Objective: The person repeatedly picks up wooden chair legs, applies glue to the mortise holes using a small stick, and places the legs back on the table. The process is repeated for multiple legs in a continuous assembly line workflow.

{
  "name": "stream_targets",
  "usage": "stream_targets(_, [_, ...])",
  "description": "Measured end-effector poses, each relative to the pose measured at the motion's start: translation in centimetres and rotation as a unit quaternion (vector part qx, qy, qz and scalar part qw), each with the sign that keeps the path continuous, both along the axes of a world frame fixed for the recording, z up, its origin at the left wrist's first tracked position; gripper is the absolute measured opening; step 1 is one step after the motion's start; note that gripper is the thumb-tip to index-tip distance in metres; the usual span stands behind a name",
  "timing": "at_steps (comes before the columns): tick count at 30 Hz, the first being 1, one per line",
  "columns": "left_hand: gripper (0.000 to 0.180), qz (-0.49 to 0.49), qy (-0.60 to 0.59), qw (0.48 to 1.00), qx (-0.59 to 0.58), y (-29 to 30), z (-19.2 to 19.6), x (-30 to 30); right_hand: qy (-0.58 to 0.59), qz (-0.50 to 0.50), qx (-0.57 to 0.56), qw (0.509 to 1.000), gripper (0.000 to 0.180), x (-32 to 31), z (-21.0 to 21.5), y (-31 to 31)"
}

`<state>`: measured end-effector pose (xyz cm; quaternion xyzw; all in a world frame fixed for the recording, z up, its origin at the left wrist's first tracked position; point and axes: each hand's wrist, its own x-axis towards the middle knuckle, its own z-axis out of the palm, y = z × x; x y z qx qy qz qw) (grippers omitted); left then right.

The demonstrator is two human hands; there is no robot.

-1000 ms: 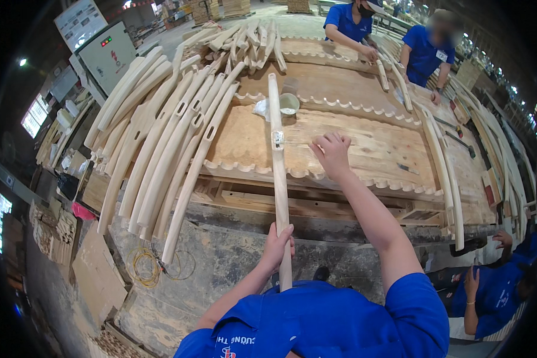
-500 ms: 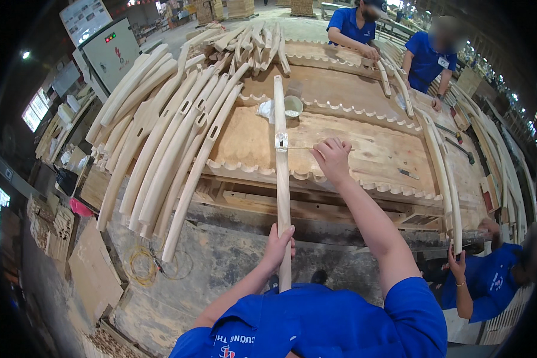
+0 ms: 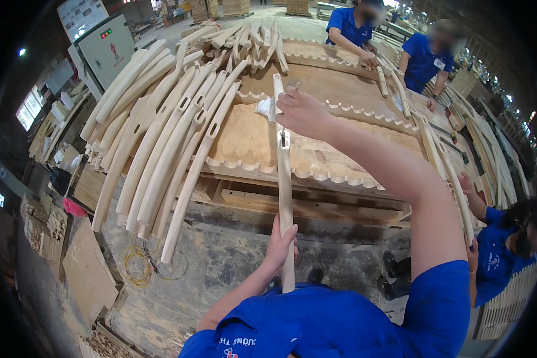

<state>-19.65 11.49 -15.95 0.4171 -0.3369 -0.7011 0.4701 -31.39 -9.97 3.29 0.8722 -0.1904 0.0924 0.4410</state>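
Observation:
A long pale wooden bar (image 3: 285,194) runs away from my body and rests across the scalloped-edge workbench (image 3: 244,140). My left hand (image 3: 279,247) is wrapped round its near part. My right hand (image 3: 304,114) is closed above the bar's slot (image 3: 284,139), fingers pinched on a thin stick that is mostly hidden by the hand; its lower end appears to reach into the slot. Whitish material shows around that opening. Just left of the bar lies a crumpled white bag (image 3: 265,108). The small cup on the bench is hidden behind my right hand.
Many slotted wooden bars (image 3: 167,131) are heaped on the left. A control cabinet (image 3: 105,53) stands behind them. Two co-workers (image 3: 353,27) work at the far right; another person (image 3: 495,262) handles a bar (image 3: 456,191) nearby. A yellow cable coil (image 3: 136,265) lies on the floor.
My right hand has moved left and away from me, swinging the thin stick from lying sideways to steeper over the slot. My left hand keeps its grip. The co-worker at right has shifted.

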Motion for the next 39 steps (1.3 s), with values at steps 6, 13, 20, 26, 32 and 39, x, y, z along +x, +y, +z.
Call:
stream_targets(6, [0.078, 0.018, -0.041, 0.999, 0.003, 0.2, 0.1, 0.5, 0.134, -0.032, 0.104, 0.985, 0.004, 2.5, 0.2, 0.4])
stream_targets(13, [0.078, -0.016, -0.084, 0.996, -0.010, 0.2, 0.4, -0.1, 0.106, -0.125, 0.032, 0.986, 0.006, 1.7, -0.4, -0.7])
stream_targets(20, [0.074, 0.005, -0.089, 0.996, -0.030, -0.2, -1.0, 0.2, 0.101, -0.038, 0.078, 0.991, 0.006, 2.9, 0.8, 0.6])
stream_targets(26, [0.071, -0.020, -0.076, 0.997, -0.021, -0.3, -0.5, 0.2, 0.082, -0.133, 0.036, 0.987, 0.004, 2.2, 1.3, -1.5])
stream_targets(32, [0.068, -0.027, -0.027, 0.999, 0.001, -0.5, -0.6, 0.8, 0.079, -0.043, -0.040, 0.995, 0.005, 1.6, 1.7, -1.2])
stream_targets(39, [0.068, -0.037, -0.005, 0.999, 0.021, -0.6, -0.5, 1.4, -0.260, -0.158, 0.272, 0.913, 0.015, -5.1, -2.6, 0.8])
